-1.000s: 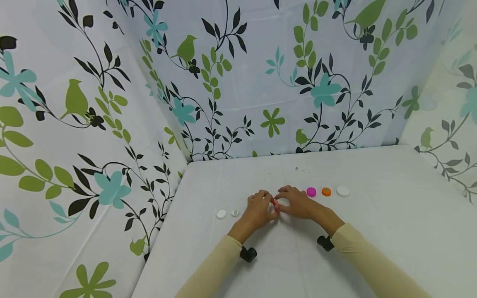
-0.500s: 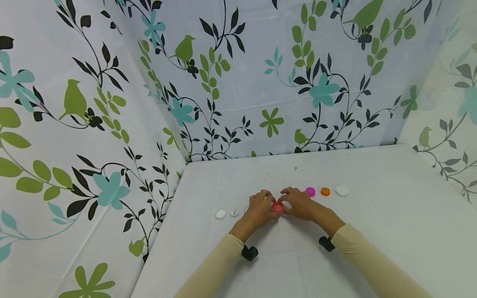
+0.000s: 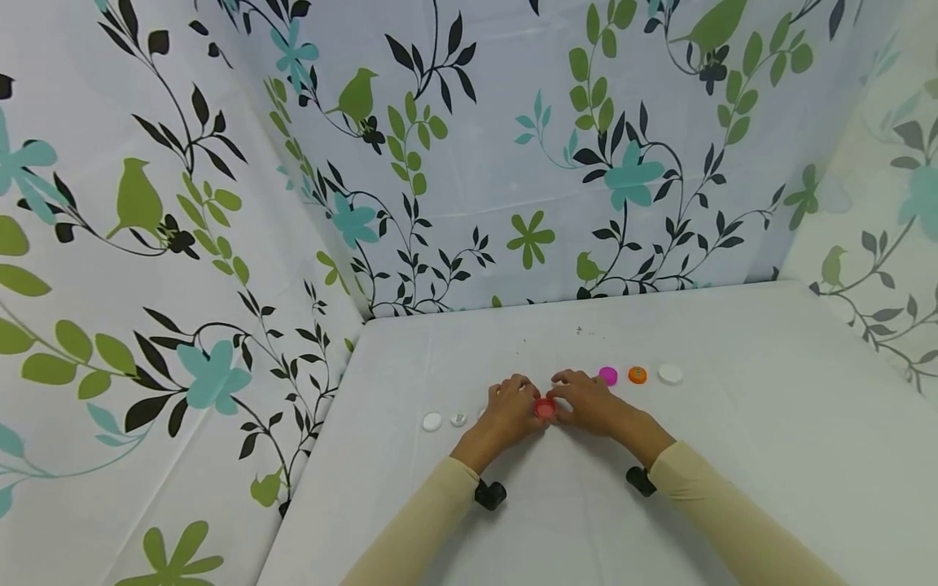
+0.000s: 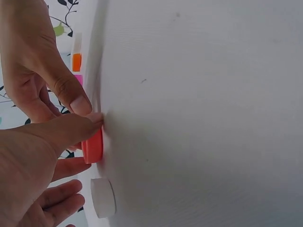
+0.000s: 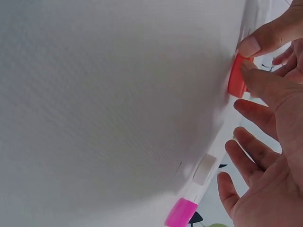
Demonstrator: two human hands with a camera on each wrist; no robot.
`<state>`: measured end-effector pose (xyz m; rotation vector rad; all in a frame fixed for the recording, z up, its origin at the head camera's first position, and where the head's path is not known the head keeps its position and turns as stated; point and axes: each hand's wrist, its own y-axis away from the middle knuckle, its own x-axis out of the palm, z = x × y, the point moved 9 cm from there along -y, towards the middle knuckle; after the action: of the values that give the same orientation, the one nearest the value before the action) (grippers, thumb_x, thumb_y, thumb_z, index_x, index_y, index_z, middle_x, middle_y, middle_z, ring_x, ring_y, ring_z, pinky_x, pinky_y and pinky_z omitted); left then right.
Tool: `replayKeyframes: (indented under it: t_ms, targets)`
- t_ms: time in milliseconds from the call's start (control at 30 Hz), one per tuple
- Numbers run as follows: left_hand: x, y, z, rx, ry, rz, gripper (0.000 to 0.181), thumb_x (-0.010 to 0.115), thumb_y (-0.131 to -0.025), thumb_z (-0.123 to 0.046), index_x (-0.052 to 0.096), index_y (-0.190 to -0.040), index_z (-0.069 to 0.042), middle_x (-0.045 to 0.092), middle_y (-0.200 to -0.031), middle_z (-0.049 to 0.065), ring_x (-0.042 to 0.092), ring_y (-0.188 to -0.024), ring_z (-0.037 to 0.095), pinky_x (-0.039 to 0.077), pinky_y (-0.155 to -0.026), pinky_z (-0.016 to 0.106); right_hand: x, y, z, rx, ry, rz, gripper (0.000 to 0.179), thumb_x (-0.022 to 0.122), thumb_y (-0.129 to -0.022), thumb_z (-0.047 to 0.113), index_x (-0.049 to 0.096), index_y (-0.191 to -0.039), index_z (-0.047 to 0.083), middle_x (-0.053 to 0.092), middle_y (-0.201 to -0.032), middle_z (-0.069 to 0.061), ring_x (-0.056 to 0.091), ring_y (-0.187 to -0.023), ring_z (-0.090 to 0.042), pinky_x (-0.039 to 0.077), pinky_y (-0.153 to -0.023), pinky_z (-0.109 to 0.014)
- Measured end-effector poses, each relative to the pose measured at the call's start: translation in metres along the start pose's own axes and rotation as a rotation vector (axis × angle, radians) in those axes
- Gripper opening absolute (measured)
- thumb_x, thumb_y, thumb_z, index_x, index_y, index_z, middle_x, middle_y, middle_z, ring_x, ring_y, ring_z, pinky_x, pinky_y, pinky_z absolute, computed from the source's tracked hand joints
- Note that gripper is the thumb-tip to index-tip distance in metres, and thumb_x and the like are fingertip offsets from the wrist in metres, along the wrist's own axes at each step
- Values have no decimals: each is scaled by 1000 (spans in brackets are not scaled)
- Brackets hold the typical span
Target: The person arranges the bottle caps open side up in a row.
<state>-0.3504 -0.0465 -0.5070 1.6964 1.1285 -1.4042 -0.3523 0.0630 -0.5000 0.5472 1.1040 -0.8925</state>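
Note:
A red bottle cap (image 3: 545, 408) lies flat on the white table between my two hands, its hollow side facing up. My left hand (image 3: 508, 413) pinches it from the left, thumb (image 4: 78, 126) at the near side. From the right, my right hand (image 3: 589, 401) pinches the same cap, thumb and forefinger at its rim. The right hand's other fingers (image 5: 246, 151) spread loosely away from it. A white cap (image 4: 102, 197) stands just beside the left hand, mostly hidden by that hand in the head view. Another white cap (image 5: 205, 169) sits near the right hand's fingers.
Right of the hands, a magenta cap (image 3: 607, 376), an orange cap (image 3: 637, 375) and a larger white cap (image 3: 670, 373) form a row. Two pale caps, one plain (image 3: 431, 422) and one smaller (image 3: 458, 419), lie to the left. Patterned cloth (image 3: 469, 163) hangs behind the table.
The red cap, tipped on its edge between the fingers a second ago, has turned flat with its hollow side up. Both hands stay almost in place around it.

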Motion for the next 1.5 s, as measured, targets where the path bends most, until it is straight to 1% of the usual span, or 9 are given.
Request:
replayKeyframes:
  t_ms: [167,267,367,467,700,800,1000,1267,1500]
  targets:
    - [-3,-3,-7,16,2,25,54,83,-91,-44,66,-131,-12,57,-141,8,53,-132,26,39,-111,50,-12,3,-9,43,-14,-6,49,81,-94,31,69,-137,10,56,-150,-19,51,-139,-42,46,-109,-64]
    - [-7,-7,-12,19,-3,30,53,81,-93,-43,65,-134,-12,56,-141,7,53,-133,26,39,-112,50,-22,4,-18,71,-11,-37,52,82,-93,32,68,-137,9,56,-149,-21,51,-138,-45,44,-106,-67]
    - [-10,-14,-19,15,-20,35,51,79,-95,-42,65,-135,-13,56,-142,7,54,-133,26,41,-112,48,-30,4,-28,86,19,-74,52,83,-93,32,68,-137,7,57,-146,-22,53,-135,-46,45,-102,-69]
    - [-12,-24,-25,8,-52,51,51,77,-97,-41,64,-138,-13,55,-145,7,54,-134,26,41,-112,48,-33,4,-38,98,40,-86,54,84,-92,31,67,-136,6,58,-144,-23,54,-132,-46,46,-99,-68]
    - [-11,-51,-34,0,-92,53,45,76,-99,-38,65,-136,-15,57,-143,7,56,-131,23,42,-113,46,-29,-1,-57,160,40,-62,49,82,-94,29,68,-136,7,57,-145,-24,53,-133,-47,47,-99,-67]
    - [-8,-59,-36,0,-94,60,42,76,-99,-37,68,-134,-15,59,-140,7,57,-129,23,42,-113,46,-27,-4,-60,169,31,-64,45,81,-94,27,70,-133,8,58,-144,-24,53,-132,-48,46,-99,-68]
    - [-2,-69,-38,-18,-75,70,39,77,-98,-37,70,-130,-15,61,-136,6,57,-127,22,41,-113,46,-28,-5,-61,182,6,-64,37,80,-95,23,73,-128,8,58,-143,-25,51,-133,-48,43,-99,-68]
    - [4,-78,-45,-1,-73,70,27,78,-98,-34,75,-117,-16,62,-129,5,57,-122,22,42,-107,44,-29,-5,-63,167,18,-81,26,79,-95,18,77,-120,10,61,-140,-25,54,-131,-48,43,-98,-71]
    - [6,-81,-49,3,-84,72,31,77,-98,-36,74,-122,-16,61,-133,4,56,-126,21,41,-112,43,-27,-7,-69,174,48,-92,23,78,-97,19,77,-119,12,63,-139,-23,55,-132,-47,43,-99,-72]
